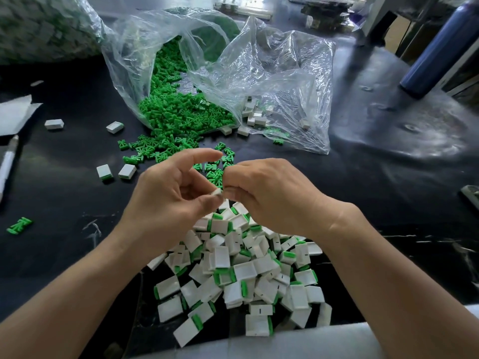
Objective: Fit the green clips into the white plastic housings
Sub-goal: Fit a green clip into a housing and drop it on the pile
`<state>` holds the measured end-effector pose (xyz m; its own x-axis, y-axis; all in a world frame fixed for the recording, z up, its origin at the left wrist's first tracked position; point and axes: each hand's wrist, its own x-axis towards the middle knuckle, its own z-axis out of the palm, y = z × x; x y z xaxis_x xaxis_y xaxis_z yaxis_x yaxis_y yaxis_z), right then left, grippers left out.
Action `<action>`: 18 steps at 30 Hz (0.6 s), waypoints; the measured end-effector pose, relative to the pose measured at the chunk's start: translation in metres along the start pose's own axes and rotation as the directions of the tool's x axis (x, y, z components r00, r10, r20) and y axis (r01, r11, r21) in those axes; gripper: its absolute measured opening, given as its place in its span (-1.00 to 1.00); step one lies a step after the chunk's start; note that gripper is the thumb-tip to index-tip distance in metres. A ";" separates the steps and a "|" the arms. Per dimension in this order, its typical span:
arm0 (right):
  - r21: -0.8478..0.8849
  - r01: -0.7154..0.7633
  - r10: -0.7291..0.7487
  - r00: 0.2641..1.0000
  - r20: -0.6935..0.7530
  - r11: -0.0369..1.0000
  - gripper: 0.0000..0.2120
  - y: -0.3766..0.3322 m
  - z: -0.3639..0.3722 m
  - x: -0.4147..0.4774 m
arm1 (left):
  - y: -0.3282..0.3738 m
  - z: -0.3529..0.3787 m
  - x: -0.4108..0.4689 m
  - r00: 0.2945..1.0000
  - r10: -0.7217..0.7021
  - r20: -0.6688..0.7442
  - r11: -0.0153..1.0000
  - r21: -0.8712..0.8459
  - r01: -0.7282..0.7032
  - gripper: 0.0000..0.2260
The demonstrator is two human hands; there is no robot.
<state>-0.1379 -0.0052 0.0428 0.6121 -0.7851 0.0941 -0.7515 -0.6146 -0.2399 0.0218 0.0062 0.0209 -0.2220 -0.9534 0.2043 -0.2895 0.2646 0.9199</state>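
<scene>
Hands are meeting mid-frame: left hand point(168, 195) is pinching small white plastic housing point(217, 192), right hand point(272, 200) is pinching its other end, probably seating a clip, hidden. Green plastic clips point(176, 117) are spilling from clear plastic bag point(272, 81) above, within reach; assembled white-and-green pieces point(246, 270) are lying heaped below.

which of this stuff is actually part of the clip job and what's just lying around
job in hand: green clips, clear bag they spill from, white housing pinched between left hand and right hand, pile of fitted housings
lying about: pen, white card, blue cylinder
</scene>
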 end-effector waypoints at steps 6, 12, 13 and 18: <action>0.483 -0.116 0.167 0.984 -0.065 0.868 -0.78 0.007 -0.001 0.000 | 0.002 -0.001 0.004 0.995 -0.098 -0.020 0.948 -0.308 0.087 -0.56; 0.868 -0.315 0.282 0.935 0.214 0.383 -0.48 0.004 0.001 0.004 | 0.004 0.000 0.002 0.998 -0.055 -0.012 0.909 -0.415 0.045 -0.56; 0.897 -0.329 0.236 0.935 0.266 0.295 -0.45 0.001 0.003 0.004 | 0.005 0.000 0.002 0.999 -0.038 -0.006 0.907 -0.419 0.032 -0.55; 0.924 -0.382 0.128 0.917 0.377 0.016 -0.45 -0.011 0.005 0.006 | 0.005 -0.002 0.002 0.999 -0.013 -0.030 0.895 -0.445 -0.002 -0.55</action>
<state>-0.1252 -0.0028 0.0409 0.5582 -0.7700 -0.3091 -0.0183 0.3610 -0.9324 0.0214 0.0056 0.0265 -0.1900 -0.9606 0.2027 0.1556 0.1744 0.9723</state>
